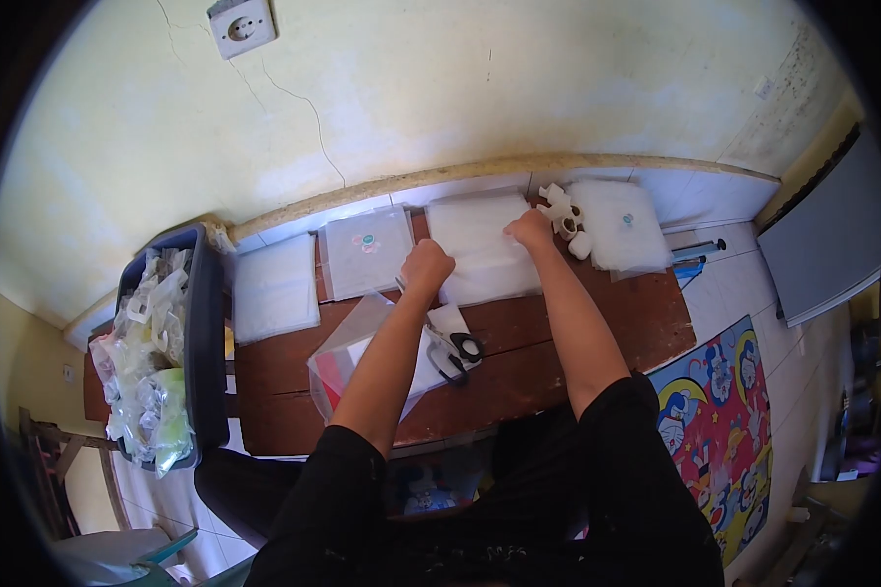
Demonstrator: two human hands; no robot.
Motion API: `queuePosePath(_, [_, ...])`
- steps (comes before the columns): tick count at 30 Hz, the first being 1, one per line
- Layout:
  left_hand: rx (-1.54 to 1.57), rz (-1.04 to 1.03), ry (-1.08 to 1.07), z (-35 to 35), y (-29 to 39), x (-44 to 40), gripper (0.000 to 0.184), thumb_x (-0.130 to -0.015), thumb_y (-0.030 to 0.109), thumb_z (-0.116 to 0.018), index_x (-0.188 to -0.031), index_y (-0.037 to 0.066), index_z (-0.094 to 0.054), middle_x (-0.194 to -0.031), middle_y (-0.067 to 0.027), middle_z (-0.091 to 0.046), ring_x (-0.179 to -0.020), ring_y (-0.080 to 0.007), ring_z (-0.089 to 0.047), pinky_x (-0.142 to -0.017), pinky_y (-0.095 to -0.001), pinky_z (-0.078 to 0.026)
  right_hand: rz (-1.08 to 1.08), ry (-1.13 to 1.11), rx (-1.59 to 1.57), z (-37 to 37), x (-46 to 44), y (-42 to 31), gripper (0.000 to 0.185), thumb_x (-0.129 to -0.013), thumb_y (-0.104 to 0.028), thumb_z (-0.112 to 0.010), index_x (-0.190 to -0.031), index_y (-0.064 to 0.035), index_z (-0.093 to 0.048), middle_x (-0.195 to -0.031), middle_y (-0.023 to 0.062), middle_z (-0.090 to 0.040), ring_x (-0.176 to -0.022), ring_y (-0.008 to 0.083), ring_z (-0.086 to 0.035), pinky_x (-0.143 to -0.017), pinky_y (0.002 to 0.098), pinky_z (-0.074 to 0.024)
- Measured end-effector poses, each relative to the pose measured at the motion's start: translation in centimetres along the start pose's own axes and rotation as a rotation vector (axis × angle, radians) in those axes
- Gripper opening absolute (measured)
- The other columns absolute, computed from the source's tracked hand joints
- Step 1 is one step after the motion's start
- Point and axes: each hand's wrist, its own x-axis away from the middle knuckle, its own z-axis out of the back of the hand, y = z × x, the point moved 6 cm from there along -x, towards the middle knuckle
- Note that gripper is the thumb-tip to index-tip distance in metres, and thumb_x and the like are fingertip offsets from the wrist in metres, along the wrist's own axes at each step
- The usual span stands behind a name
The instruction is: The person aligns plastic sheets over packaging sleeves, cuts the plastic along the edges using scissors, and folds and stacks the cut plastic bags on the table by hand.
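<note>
Both hands are at a stack of clear plastic bags (485, 256) in the middle of the wooden bench. My left hand (429, 266) is closed in a fist at the stack's left edge; what its fingers hold is hidden. At the upper right edge, my right hand (531, 231) has its fingers pinched together on the plastic. Black-handled scissors (468, 346) lie below my left hand, over a white piece. Under my left forearm, a clear plastic sleeve (338, 338) with a red part lies slanted.
More plastic stacks stand on the wooden bench (519, 338): a white stack (276, 291), a printed stack (362, 264) and a right-hand stack (622, 235). White rolls (564, 217) lie beside the last. A dark basket (210, 342) of crumpled plastic is at left; a colourful mat (719, 430) at right.
</note>
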Motion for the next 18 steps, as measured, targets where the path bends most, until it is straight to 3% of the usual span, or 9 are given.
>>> queuePosePath(6, [0.006,0.007,0.009,0.1,-0.1,0.0,0.045,-0.078,0.029,-0.069,-0.11,-0.003,-0.064,-0.112,-0.0254,-0.067,-0.107,-0.0391,-0.064,-0.092,-0.0451,-0.052,-0.137,-0.061,-0.247,-1.6,-0.8,-0.1,0.045,-0.061,-0.023,-0.081,-0.089,0.0095,-0.07,-0.097,0.0248,-0.071,-0.094,0.0359,-0.069,-0.085,0.0401,-0.053])
queuePosePath(12, [0.019,-0.009,-0.02,0.0,-0.1,0.1,0.045,-0.078,0.029,-0.068,-0.11,-0.003,-0.063,-0.114,-0.0251,-0.066,-0.108,-0.0395,-0.064,-0.092,-0.0457,-0.051,0.085,-0.206,-0.209,0.6,-1.0,-0.9,0.045,-0.062,-0.015,-0.078,-0.098,0.01,-0.068,-0.099,0.0236,-0.07,-0.093,0.0324,-0.068,-0.085,0.0374,-0.0512])
queuePosePath(14, [0.025,-0.011,-0.002,0.1,0.0,0.2,0.046,-0.078,0.029,-0.068,-0.11,-0.003,-0.062,-0.113,-0.0253,-0.066,-0.108,-0.0395,-0.064,-0.092,-0.0457,-0.051,0.171,-0.359,-0.508,-1.3,-2.2,0.5,0.049,-0.066,-0.015,-0.077,-0.107,0.0092,-0.066,-0.101,0.0187,-0.07,-0.093,0.0286,-0.067,-0.084,0.0377,-0.0505])
queuePosePath(18, [0.012,-0.012,0.004,0.0,-0.1,0.1,0.047,-0.078,0.03,-0.068,-0.112,-0.002,-0.06,-0.113,-0.0255,-0.066,-0.108,-0.0392,-0.064,-0.093,-0.0456,-0.051,0.128,-0.406,-0.552,1.8,1.2,-0.9,0.051,-0.071,-0.018,-0.076,-0.114,0.0072,-0.064,-0.102,0.0156,-0.069,-0.092,0.0263,-0.066,-0.083,0.0384,-0.0504])
